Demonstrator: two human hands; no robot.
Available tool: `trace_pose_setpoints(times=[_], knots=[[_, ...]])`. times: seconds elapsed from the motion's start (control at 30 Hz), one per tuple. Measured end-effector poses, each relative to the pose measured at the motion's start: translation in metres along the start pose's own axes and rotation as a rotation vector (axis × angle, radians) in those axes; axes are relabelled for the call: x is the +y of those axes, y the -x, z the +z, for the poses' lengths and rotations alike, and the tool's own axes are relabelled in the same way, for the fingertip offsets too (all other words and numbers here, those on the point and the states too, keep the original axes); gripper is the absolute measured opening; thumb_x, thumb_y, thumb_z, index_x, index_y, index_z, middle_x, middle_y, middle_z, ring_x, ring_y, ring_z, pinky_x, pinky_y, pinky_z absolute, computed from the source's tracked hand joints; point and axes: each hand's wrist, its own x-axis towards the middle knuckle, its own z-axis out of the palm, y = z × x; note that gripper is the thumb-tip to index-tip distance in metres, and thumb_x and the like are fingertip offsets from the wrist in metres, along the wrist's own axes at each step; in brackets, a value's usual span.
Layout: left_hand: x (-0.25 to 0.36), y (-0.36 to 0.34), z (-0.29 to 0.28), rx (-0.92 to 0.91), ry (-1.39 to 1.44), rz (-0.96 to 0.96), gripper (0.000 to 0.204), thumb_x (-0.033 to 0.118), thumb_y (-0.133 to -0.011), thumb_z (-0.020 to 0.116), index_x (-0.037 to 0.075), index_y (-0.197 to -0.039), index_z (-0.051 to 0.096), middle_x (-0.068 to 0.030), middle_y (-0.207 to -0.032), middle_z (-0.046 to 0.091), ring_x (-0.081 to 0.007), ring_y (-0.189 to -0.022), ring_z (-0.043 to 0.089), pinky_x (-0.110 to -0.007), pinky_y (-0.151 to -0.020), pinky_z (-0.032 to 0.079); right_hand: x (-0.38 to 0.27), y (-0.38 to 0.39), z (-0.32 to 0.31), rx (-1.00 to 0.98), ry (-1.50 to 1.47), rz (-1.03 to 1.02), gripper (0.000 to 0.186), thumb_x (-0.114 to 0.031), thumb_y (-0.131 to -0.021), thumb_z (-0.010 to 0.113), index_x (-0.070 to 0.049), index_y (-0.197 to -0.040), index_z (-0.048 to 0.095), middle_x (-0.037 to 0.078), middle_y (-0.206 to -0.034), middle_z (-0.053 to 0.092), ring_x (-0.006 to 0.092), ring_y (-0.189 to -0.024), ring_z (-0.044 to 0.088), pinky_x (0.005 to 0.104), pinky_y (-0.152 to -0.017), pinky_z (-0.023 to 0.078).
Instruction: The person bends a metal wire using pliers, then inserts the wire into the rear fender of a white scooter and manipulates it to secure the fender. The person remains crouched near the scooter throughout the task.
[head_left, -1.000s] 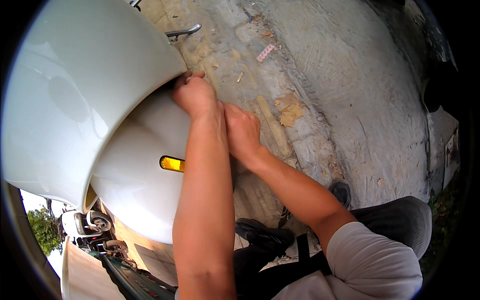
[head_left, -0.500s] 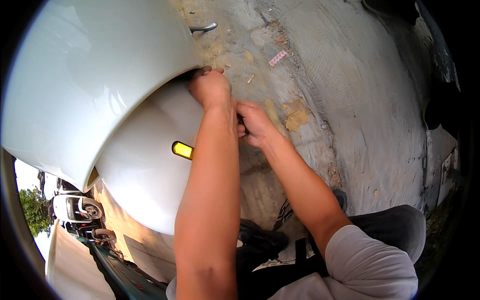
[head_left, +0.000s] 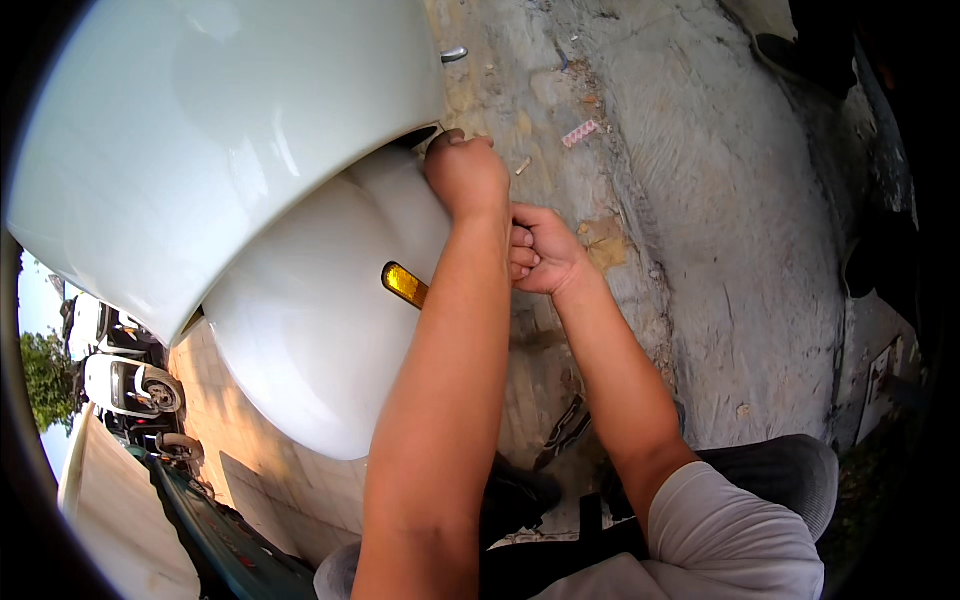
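My left hand is closed, its fingers curled at the gap between a large glossy pale panel and a rounded white fender-like panel. What lies under those fingers is hidden. Just below it on the right, my right hand is also closed, fingers folded into the palm beside my left wrist. Anything it grips cannot be made out. A yellow reflector sits on the white panel, partly covered by my left forearm. A short metal lever sticks out past the pale panel's edge.
Rough concrete ground spreads to the right, with a pink strip, a cigarette butt and a dry leaf on it. Parked scooters stand at far left. Another person's dark shoe shows at upper right.
The view has shifted, so the panels and both hands sit further right. The right hand has turned, showing more of its folded fingers. The dark thing seen at its palm earlier is now hidden.
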Motion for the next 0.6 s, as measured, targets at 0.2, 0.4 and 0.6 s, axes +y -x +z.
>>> trace_pose_setpoints(times=[0.2, 0.4, 0.6], knots=[[0.004, -0.008, -0.003, 0.029, 0.019, -0.087, 0.027, 0.001, -0.080, 0.052, -0.008, -0.102, 0.063, -0.0264, -0.101, 0.067, -0.0355, -0.095, 0.067, -0.036, -0.083, 0.052, 0.048, -0.019, 0.019, 0.605, 0.863, -0.978, 0.014, -0.015, -0.094, 0.054, -0.002, -0.093, 0.060, 0.006, -0.062, 0.058, 0.0252, -0.051, 0.057, 0.0352, -0.048, 0.044], [0.020, 0.005, 0.001, 0.091, 0.047, -0.103, 0.026, -0.001, -0.081, 0.049, -0.008, -0.099, 0.065, -0.0206, -0.100, 0.069, -0.0302, -0.091, 0.066, -0.034, -0.081, 0.050, 0.048, -0.016, 0.004, 0.669, 1.530, -1.208, 0.017, -0.011, -0.085, 0.060, 0.000, -0.098, 0.057, 0.019, -0.075, 0.062, 0.0403, -0.074, 0.062, 0.0423, -0.059, 0.049], [0.008, 0.005, -0.004, 0.078, -0.048, 0.019, 0.026, 0.002, -0.082, 0.050, -0.007, -0.102, 0.064, -0.0251, -0.106, 0.066, -0.0327, -0.097, 0.066, -0.036, -0.084, 0.051, 0.036, -0.021, 0.001, 0.257, 0.441, -0.656, 0.010, -0.010, -0.093, 0.050, -0.006, -0.085, 0.055, -0.001, -0.065, 0.054, 0.0094, -0.047, 0.047, 0.0254, -0.042, 0.036]])
